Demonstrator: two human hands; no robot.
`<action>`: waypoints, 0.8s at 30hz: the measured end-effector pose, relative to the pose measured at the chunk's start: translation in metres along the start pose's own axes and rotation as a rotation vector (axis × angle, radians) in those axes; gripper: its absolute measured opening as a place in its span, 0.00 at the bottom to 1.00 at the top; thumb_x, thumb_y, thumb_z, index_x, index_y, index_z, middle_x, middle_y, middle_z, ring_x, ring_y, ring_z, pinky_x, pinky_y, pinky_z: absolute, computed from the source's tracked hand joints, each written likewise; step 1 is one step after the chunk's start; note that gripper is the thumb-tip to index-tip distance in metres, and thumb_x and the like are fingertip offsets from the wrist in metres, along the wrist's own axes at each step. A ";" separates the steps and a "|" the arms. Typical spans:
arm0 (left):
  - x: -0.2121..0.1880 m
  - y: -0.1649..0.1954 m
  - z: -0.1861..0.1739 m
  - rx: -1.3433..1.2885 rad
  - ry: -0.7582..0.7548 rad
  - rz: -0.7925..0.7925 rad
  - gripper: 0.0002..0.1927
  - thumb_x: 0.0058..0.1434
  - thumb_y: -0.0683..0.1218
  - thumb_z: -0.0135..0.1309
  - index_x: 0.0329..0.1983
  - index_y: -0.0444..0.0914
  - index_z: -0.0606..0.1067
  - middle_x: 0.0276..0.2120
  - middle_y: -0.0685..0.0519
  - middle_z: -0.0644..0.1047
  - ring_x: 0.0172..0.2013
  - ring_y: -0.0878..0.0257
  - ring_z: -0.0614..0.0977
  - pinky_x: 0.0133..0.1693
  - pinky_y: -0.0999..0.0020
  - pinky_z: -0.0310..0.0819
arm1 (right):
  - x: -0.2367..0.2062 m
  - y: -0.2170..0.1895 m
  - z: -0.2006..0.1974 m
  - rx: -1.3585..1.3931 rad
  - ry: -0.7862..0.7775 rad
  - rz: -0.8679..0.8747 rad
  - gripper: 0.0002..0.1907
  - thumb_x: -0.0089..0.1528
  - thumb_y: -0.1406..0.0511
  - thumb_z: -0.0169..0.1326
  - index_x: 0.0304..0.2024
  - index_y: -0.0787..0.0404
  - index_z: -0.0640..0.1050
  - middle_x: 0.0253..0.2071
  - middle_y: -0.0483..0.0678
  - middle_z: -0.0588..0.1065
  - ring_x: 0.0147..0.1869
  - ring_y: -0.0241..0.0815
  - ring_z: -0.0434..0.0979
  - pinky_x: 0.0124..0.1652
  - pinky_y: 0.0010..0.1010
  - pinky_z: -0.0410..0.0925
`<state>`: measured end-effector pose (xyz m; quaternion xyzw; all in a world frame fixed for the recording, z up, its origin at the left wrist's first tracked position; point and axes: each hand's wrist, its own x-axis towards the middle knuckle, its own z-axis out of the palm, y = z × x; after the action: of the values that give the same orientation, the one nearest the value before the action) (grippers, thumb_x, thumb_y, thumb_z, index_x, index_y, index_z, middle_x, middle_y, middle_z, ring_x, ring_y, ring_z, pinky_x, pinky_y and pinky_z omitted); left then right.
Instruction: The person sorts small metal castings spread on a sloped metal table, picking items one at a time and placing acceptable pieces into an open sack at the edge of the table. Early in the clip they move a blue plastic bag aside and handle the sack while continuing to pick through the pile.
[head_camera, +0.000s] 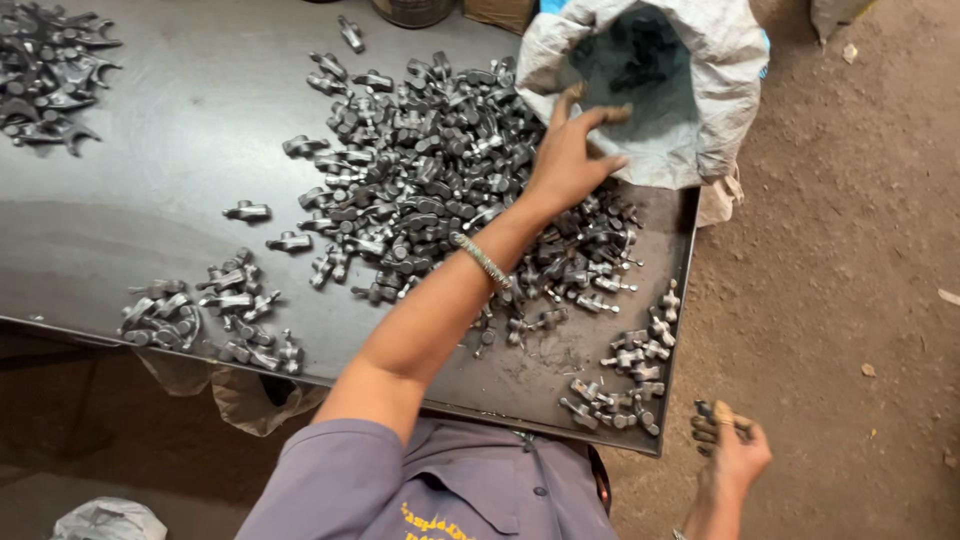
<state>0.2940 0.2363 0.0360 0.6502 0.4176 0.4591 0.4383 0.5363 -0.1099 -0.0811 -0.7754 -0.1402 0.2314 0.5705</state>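
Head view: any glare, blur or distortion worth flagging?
Head view: soft sheen on the dark metal table, no harsh glare; the left hand at the white sack is slightly motion-blurred; the pile of metal parts is sharp; wide-angle bending at the edges.

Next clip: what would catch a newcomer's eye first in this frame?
The big heap of small dark grey metal forged parts spread over the middle of the dark steel table. Next, the left hand stretched over that heap to the mouth of the white woven sack at the table's far right corner. The right hand hangs off the near right corner, fingers curled around a small dark piece.
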 end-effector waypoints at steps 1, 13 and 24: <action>-0.006 -0.001 -0.005 0.249 -0.003 0.087 0.33 0.45 0.40 0.67 0.58 0.42 0.77 0.66 0.41 0.62 0.45 0.46 0.83 0.44 0.58 0.81 | 0.001 0.004 0.002 -0.022 0.000 0.026 0.11 0.66 0.65 0.64 0.39 0.62 0.75 0.29 0.51 0.78 0.26 0.40 0.78 0.23 0.26 0.66; 0.006 -0.026 -0.027 0.950 0.121 0.470 0.02 0.56 0.39 0.55 0.32 0.37 0.76 0.47 0.49 0.74 0.34 0.53 0.82 0.35 0.58 0.80 | -0.002 -0.018 0.005 -0.330 0.101 -0.017 0.15 0.66 0.60 0.64 0.44 0.65 0.77 0.32 0.51 0.79 0.31 0.38 0.79 0.27 0.27 0.69; -0.081 -0.012 -0.076 0.596 0.048 0.395 0.29 0.50 0.35 0.61 0.58 0.37 0.75 0.55 0.43 0.72 0.53 0.45 0.75 0.53 0.53 0.74 | -0.090 -0.076 0.154 -0.634 -0.710 -0.859 0.25 0.52 0.74 0.65 0.52 0.58 0.79 0.48 0.55 0.76 0.55 0.54 0.74 0.54 0.43 0.68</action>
<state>0.2009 0.1773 0.0208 0.8068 0.4095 0.4081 0.1220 0.3835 -0.0035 -0.0279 -0.6575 -0.6804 0.1721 0.2743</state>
